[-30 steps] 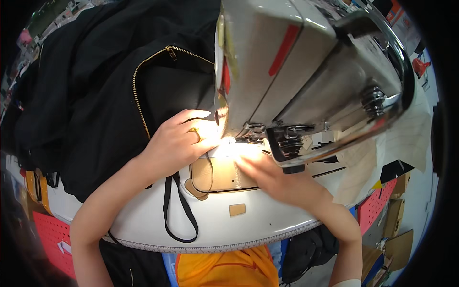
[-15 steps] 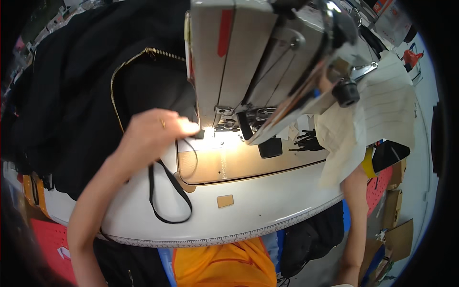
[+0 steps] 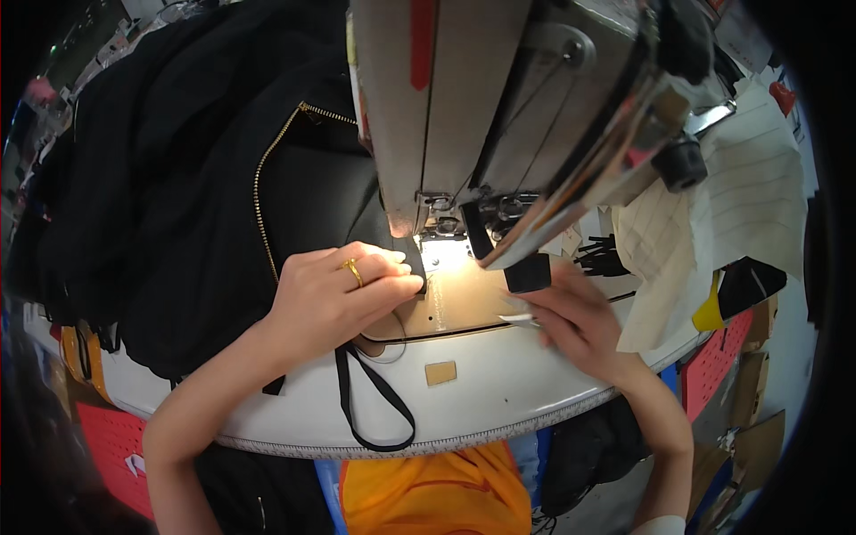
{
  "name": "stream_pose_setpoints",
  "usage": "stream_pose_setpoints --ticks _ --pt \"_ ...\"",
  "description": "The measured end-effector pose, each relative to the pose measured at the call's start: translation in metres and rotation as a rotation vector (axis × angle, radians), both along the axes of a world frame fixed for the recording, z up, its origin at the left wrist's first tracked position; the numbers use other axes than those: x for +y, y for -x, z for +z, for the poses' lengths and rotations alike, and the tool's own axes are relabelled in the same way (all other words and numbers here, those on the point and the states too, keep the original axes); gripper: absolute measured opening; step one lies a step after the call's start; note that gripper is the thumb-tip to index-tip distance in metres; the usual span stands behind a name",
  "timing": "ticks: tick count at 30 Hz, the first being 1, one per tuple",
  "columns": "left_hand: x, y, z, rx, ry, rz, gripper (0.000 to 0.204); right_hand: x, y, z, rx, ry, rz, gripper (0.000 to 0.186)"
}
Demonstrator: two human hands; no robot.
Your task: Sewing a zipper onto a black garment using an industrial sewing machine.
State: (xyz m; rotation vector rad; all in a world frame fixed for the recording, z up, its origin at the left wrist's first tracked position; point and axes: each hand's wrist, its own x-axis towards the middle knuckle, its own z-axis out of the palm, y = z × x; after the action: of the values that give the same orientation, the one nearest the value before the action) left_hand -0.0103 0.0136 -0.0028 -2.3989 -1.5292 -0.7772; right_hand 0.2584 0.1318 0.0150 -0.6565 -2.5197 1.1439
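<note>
My left hand (image 3: 343, 294), with a ring on one finger, pinches the edge of black fabric (image 3: 321, 196) just left of the lit needle area of a sewing machine (image 3: 441, 227). A curved gold zipper (image 3: 259, 192) runs through that fabric. Below the hand a loop of narrow black tape (image 3: 383, 392) hangs over the white table edge. Right of the needle area, my right hand (image 3: 580, 325) is closed round a small shiny pointed thing (image 3: 517, 319). Motion blur hides what kind it is.
Several short black strips (image 3: 599, 256) lie right of the machine, beside draped cream cloth (image 3: 664, 259). A tan rectangle (image 3: 440, 373) sits on the white table (image 3: 499, 392), near the measuring tape (image 3: 312, 448) along its front edge. Dark cloth (image 3: 116, 214) piles up at left.
My right hand has come from under the cream cloth to the machine's front, now with the pointed thing. My left hand and the black fabric appear farther right, at the needle area.
</note>
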Motion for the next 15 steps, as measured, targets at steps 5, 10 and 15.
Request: stream_pose_setpoints --ticks 5,10,15 --pt "0.008 -0.008 -0.001 0.071 -0.151 -0.056 0.026 0.015 0.051 -0.01 0.012 -0.189 0.189 0.014" --pt "0.006 -0.011 -0.007 0.058 -0.087 -0.054 0.025 0.016 0.049 -0.032 0.038 -0.341 0.086 0.009" --pt "0.009 -0.012 -0.002 0.078 -0.086 -0.04 0.027 0.014 0.048 -0.02 -0.023 -0.682 0.221 0.014"
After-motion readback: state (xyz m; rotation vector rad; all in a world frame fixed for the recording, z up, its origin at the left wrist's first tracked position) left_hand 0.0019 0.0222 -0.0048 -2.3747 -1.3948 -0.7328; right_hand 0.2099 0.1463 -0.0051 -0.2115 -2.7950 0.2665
